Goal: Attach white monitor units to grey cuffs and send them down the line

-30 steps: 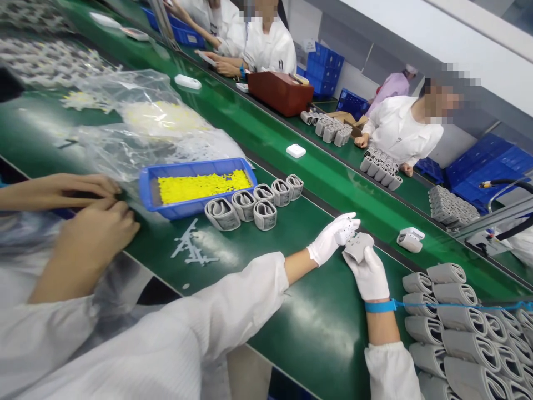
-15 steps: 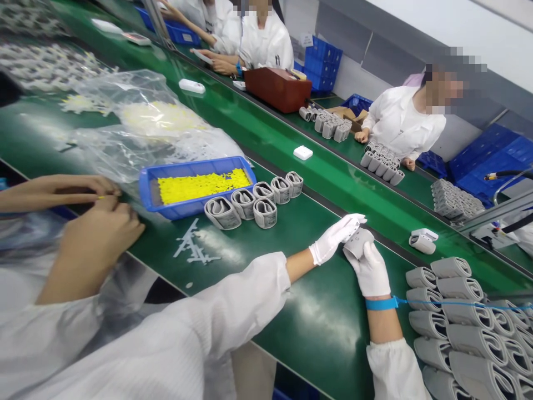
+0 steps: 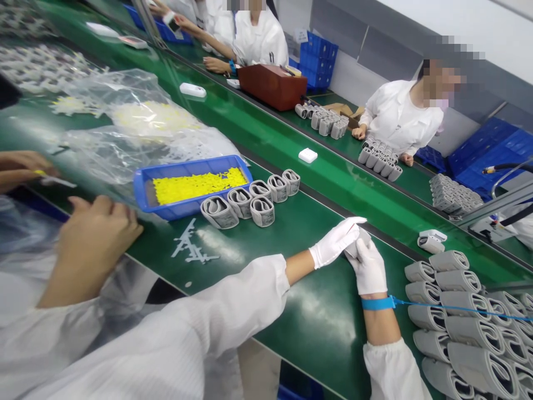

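My left hand, in a white glove, is pressed against a grey rolled cuff with its fingers together. My right hand, also gloved and with a blue strap at the wrist, is closed round the same cuff from the right. Both hands cover most of the cuff, so its details are hidden. They are over the green table, near its far edge. Grey rolled cuffs stand in rows to the right of my right hand. Several more rolled cuffs stand to the left, beyond my left forearm.
A blue tray holds yellow pieces, with plastic bags behind it. White strips lie before it. Another person's hands are at the left. White devices ride the green conveyor. Other people sit across it.
My hands have closed more over the cuff, my left fingers now covering its top. The neighbour's hands have moved apart, one holding a white strip. Devices on the conveyor have shifted slightly right.
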A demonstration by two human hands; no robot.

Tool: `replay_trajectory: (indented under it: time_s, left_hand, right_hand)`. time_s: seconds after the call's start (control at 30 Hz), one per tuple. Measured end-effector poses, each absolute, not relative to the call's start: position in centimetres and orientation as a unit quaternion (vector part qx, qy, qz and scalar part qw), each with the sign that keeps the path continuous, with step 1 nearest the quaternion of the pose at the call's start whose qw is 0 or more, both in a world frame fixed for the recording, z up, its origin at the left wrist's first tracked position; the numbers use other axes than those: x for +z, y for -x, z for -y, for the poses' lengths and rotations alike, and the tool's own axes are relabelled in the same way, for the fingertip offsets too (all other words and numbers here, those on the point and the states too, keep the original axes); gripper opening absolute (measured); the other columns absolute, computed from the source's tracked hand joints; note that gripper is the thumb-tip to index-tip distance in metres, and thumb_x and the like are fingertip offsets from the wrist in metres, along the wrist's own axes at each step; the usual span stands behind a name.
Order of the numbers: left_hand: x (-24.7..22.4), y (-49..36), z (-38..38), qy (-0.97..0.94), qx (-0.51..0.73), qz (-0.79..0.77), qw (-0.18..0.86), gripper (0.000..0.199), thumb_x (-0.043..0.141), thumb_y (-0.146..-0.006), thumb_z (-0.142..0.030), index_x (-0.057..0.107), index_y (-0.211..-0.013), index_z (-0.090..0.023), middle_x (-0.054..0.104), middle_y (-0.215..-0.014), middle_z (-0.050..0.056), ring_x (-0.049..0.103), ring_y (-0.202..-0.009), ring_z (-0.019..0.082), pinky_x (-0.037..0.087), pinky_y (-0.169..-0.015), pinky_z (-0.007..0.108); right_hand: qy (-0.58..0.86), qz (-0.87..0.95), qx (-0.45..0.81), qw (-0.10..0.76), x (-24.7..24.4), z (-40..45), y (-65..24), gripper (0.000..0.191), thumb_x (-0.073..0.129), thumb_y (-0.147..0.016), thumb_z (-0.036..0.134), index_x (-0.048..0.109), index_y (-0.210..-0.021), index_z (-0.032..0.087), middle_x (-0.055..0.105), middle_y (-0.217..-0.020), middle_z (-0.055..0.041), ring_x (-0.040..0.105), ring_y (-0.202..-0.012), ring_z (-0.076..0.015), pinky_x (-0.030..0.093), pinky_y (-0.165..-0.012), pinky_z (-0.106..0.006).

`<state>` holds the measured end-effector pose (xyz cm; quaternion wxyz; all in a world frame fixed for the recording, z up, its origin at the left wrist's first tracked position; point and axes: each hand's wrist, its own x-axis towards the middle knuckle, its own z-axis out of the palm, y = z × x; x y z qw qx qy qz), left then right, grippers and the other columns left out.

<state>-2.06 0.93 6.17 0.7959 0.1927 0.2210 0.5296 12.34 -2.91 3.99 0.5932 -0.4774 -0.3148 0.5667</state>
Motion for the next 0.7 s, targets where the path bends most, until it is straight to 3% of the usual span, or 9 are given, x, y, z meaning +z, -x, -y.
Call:
replay_trajectory:
  time_s: [0.07,0.13,0.2,0.27,0.37,0.47,0.6,0.7]
  left_hand:
    - [5.8,1.9,-1.1,-0.292,0.523,-0.224,0.769,0.037,0.046,-0.11,-0.039,0.07,-0.137,-0.028,0.076,-0.125,0.003,0.053,-0.148,0.031,0.046,-0.122,0.043]
    - [5.2,1.5,-1.3,-0.382,0.51,-0.226,0.737,0.041,0.057,-0.106,-0.038,0.066,-0.144,-0.026,0.072,-0.138,0.004,0.048,-0.152,0.03,0.038,-0.127,0.041]
    - [4.6,1.1,-1.7,-0.413,0.505,-0.229,0.722,0.058,0.074,-0.096,-0.036,0.061,-0.151,-0.021,0.065,-0.15,0.009,0.046,-0.152,0.032,0.033,-0.129,0.04]
    - [4.1,0.7,-2.0,-0.416,0.493,-0.234,0.728,0.072,0.081,-0.09,-0.037,0.057,-0.156,-0.018,0.062,-0.153,0.013,0.051,-0.146,0.032,0.035,-0.127,0.041]
    - [3.3,0.3,-2.2,-0.429,0.448,-0.248,0.744,0.068,0.079,-0.091,-0.044,0.061,-0.151,-0.017,0.072,-0.138,0.012,0.063,-0.128,0.03,0.045,-0.115,0.042]
    - [2.9,0.2,-2.4,-0.438,0.409,-0.245,0.762,0.045,0.071,-0.095,-0.047,0.074,-0.131,-0.02,0.08,-0.107,0.006,0.068,-0.117,0.027,0.051,-0.103,0.038]
    - [2.8,0.2,-2.6,-0.441,0.372,-0.23,0.784,0.029,0.07,-0.094,-0.046,0.077,-0.108,-0.022,0.078,-0.088,0.002,0.07,-0.115,0.026,0.054,-0.095,0.034]
    - [3.0,0.2,-2.7,-0.458,0.371,-0.259,0.766,0.028,0.078,-0.085,-0.046,0.074,-0.092,-0.02,0.074,-0.08,0.001,0.071,-0.095,0.023,0.054,-0.083,0.031]
  right_hand:
    - [0.487,0.309,0.557,0.598,3.9,2.8,-12.1,0.063,0.089,-0.081,0.044,0.071,-0.136,0.021,0.074,-0.14,-0.0096,0.069,-0.131,-0.0318,0.063,-0.104,-0.045]
    - [0.503,0.323,0.531,0.601,3.7,2.5,-12.2,0.064,0.087,-0.08,0.045,0.071,-0.137,0.021,0.073,-0.142,-0.0106,0.069,-0.132,-0.0321,0.063,-0.105,-0.045]
    - [0.53,0.365,0.484,0.593,3.7,2.2,-12.8,0.068,0.086,-0.077,0.045,0.07,-0.138,0.02,0.072,-0.144,-0.0112,0.068,-0.132,-0.0319,0.059,-0.11,-0.047]
    - [0.566,0.429,0.419,0.566,4.1,2.1,-13.8,0.071,0.084,-0.075,0.042,0.068,-0.141,0.02,0.071,-0.145,-0.0102,0.067,-0.133,-0.0309,0.054,-0.117,-0.047]
    - [0.614,0.52,0.325,0.496,5.3,2.6,-15.4,0.071,0.082,-0.077,0.04,0.067,-0.144,0.022,0.07,-0.149,-0.0069,0.064,-0.139,-0.0304,0.046,-0.124,-0.046]
    - [0.627,0.579,0.274,0.443,6.4,3.3,-16.7,0.068,0.082,-0.08,0.04,0.069,-0.144,0.024,0.068,-0.151,-0.0058,0.062,-0.141,-0.0314,0.043,-0.127,-0.047]
    - [0.607,0.633,0.256,0.407,7.0,3.7,-17.8,0.066,0.083,-0.082,0.04,0.07,-0.144,0.025,0.064,-0.155,-0.0062,0.058,-0.147,-0.0329,0.039,-0.13,-0.05]
    - [0.598,0.667,0.243,0.373,7.1,3.7,-18.2,0.057,0.082,-0.084,0.037,0.074,-0.139,0.027,0.064,-0.156,-0.005,0.049,-0.155,-0.0326,0.035,-0.132,-0.049]
